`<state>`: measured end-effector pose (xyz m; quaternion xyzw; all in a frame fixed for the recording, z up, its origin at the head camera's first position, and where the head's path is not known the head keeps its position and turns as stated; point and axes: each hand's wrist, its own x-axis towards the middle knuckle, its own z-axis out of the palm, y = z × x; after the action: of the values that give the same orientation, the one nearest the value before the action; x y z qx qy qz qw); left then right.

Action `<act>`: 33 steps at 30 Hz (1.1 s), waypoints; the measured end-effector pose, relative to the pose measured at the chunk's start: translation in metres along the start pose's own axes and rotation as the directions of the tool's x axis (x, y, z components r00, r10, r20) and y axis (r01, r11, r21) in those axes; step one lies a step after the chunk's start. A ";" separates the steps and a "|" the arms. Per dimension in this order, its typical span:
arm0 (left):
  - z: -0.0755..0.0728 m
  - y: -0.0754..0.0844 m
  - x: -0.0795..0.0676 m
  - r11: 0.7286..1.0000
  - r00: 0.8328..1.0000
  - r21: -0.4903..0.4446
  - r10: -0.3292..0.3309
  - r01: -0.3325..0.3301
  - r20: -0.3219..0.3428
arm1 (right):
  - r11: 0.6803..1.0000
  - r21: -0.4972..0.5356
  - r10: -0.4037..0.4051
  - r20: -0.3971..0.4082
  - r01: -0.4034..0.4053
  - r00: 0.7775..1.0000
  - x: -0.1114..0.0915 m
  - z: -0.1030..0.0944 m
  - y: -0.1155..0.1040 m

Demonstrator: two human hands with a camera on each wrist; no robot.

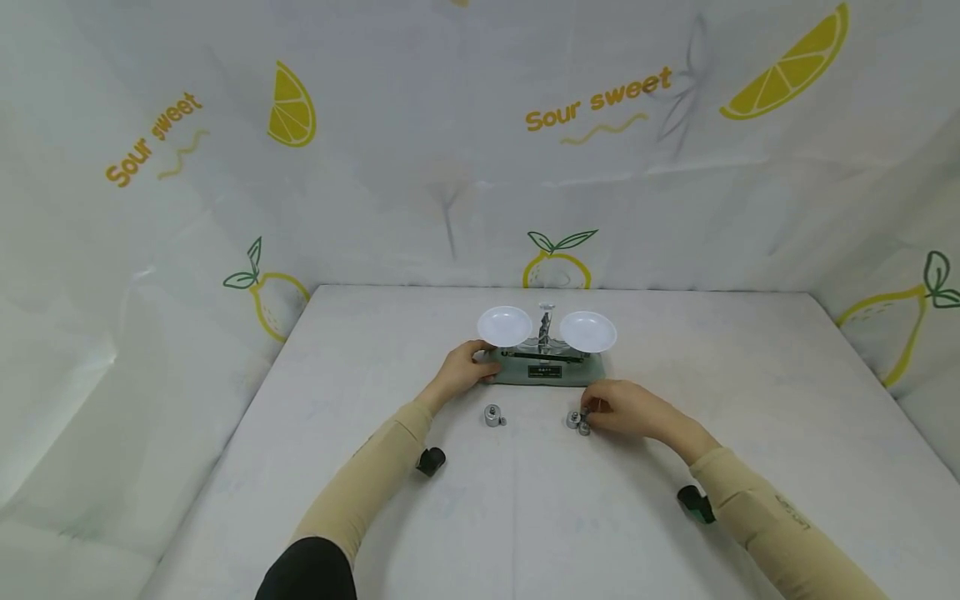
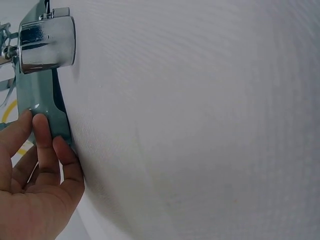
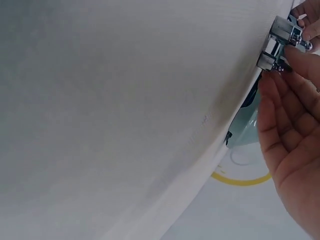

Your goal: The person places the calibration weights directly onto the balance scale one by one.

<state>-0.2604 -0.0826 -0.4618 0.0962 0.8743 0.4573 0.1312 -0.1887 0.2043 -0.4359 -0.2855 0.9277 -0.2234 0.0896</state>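
A balance scale [image 1: 546, 367] with a green base and two white pans stands toward the back of the table. My left hand [image 1: 459, 371] holds the left end of its base; in the left wrist view, the fingers [image 2: 44, 140] lie against the green end. My right hand [image 1: 633, 408] is in front of the scale's right end, thumb and fingers pinching a small metal weight. Beside it stand other metal weights [image 1: 573, 419], also seen as a shiny weight [image 3: 266, 61] in the right wrist view. The fingertips partly hide the pinched weight.
A larger metal weight [image 1: 492, 415] with a tiny one [image 1: 503, 422] beside it stands in front of the scale's left part. The white-covered table [image 1: 360, 333] meets a white backdrop [image 1: 390, 208] printed with lemons along its back edge.
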 end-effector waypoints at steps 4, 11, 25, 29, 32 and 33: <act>0.000 0.000 -0.001 1.000 1.000 -0.008 -0.002 0.002 0.000 | 0.998 0.055 0.034 -0.020 -0.033 0.999 -0.001 -0.002 -0.001; 0.001 -0.002 0.000 1.000 1.000 -0.004 0.008 -0.008 -0.005 | 0.989 0.132 0.066 -0.014 -0.064 0.998 -0.003 -0.008 -0.004; 0.000 -0.002 -0.002 1.000 1.000 0.004 0.014 -0.014 -0.008 | 0.979 0.196 0.076 -0.081 -0.059 0.994 -0.007 -0.011 -0.001; 0.000 -0.001 -0.002 1.000 1.000 0.010 0.015 -0.014 -0.009 | 0.974 0.224 0.063 -0.098 -0.040 0.993 -0.008 -0.013 0.000; 0.001 -0.001 -0.003 1.000 1.000 0.014 0.011 -0.011 -0.009 | 0.970 0.239 0.063 -0.114 -0.034 0.991 -0.008 -0.014 0.001; 0.001 -0.001 -0.003 1.000 1.000 0.014 0.011 -0.011 -0.008 | 0.969 0.245 0.064 -0.122 -0.032 0.990 -0.008 -0.014 0.000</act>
<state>-0.2577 -0.0830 -0.4625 0.1002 0.8775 0.4522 0.1245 -0.1863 0.2143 -0.4234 -0.2348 0.9039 -0.3508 0.0688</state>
